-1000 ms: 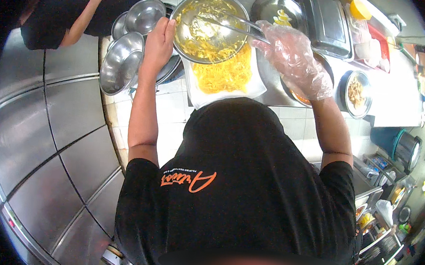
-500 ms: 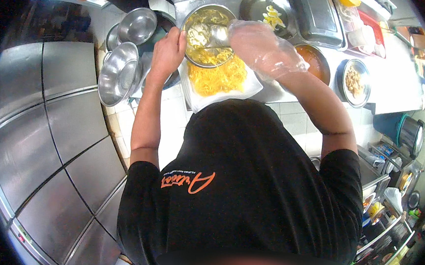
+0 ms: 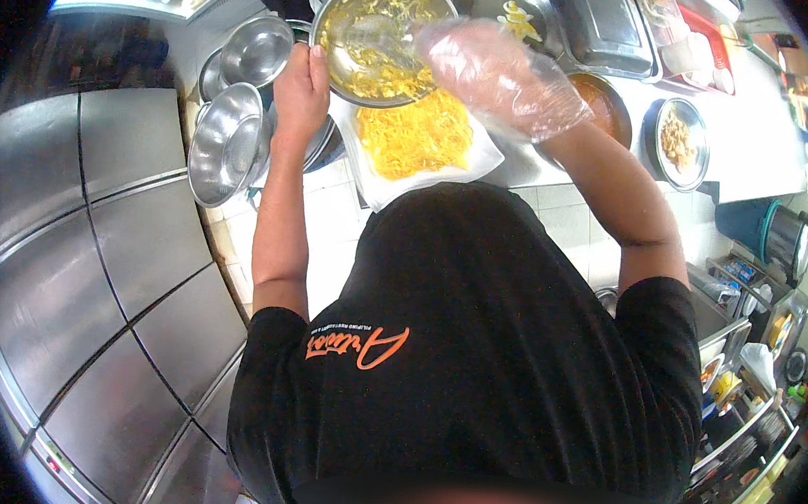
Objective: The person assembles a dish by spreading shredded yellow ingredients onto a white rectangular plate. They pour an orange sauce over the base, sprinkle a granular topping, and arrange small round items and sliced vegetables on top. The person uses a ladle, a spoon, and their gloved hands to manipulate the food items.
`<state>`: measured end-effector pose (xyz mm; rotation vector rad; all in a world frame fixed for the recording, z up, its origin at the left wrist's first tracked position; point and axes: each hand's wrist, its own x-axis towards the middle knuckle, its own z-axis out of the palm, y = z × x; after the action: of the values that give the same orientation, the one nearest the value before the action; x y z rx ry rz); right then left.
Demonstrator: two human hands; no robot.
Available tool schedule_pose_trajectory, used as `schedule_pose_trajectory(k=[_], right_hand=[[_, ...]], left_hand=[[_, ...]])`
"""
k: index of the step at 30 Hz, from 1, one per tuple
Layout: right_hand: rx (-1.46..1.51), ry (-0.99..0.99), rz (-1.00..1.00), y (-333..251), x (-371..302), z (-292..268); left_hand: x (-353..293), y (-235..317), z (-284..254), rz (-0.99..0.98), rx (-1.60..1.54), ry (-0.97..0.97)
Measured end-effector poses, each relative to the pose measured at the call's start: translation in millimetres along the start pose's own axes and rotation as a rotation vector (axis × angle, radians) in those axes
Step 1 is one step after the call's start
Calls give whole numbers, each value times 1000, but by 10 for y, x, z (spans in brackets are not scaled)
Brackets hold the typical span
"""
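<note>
The left arm (image 3: 285, 216) reaches almost straight out from the body. At its end the bare left hand (image 3: 301, 90) pinches the near-left side of a shiny mixing bowl (image 3: 344, 65), with the thumb up by the rim. The bowl lies just right of those fingers, and wet yellow bits (image 3: 378, 82) are stuck all around its inside. The right arm (image 3: 619, 187) bends at the elbow and slants in to the left. The right hand (image 3: 501, 76) wears a clear, baggy plastic glove and hangs over the bowl's right side — its fingers are blurry, so I cannot tell if they are open or closed.

Left of the left fingers are some metal bowls (image 3: 229, 141), leaning close together. Between the two hands, on the near side, yellow noodles (image 3: 416, 140) lie on a white sheet (image 3: 471, 168). The mixing bowl hides their far edge. Past the right fingers is a round pan (image 3: 478, 0) with pale yellow strips (image 3: 517, 21). Right of the right fingers is a bowl of orange stuff (image 3: 611, 107) — the glove and wrist block part of it. Farther right is a metal bowl of brown pieces (image 3: 678, 145).
</note>
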<state>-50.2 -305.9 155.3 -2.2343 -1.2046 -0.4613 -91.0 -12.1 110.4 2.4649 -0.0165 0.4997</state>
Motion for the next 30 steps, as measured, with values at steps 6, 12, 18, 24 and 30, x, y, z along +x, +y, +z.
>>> schedule_pose_trajectory(k=[6, 12, 18, 24, 30], right_hand=[[99, -63, 123, -201, 31, -334], [16, -91, 34, -352, 67, -387], [-338, -246, -163, -280, 178, -396], [-289, -122, -308, -252, 146, -580], [-9, -266, -133, -198, -199, -507]], left_hand=[[39, -66, -115, 13, 20, 52], [33, -16, -127, 45, 26, 69], [102, 60, -144, 110, -4, 120], [145, 80, -229, 177, 91, 91], [129, 67, -259, 215, 162, 190]])
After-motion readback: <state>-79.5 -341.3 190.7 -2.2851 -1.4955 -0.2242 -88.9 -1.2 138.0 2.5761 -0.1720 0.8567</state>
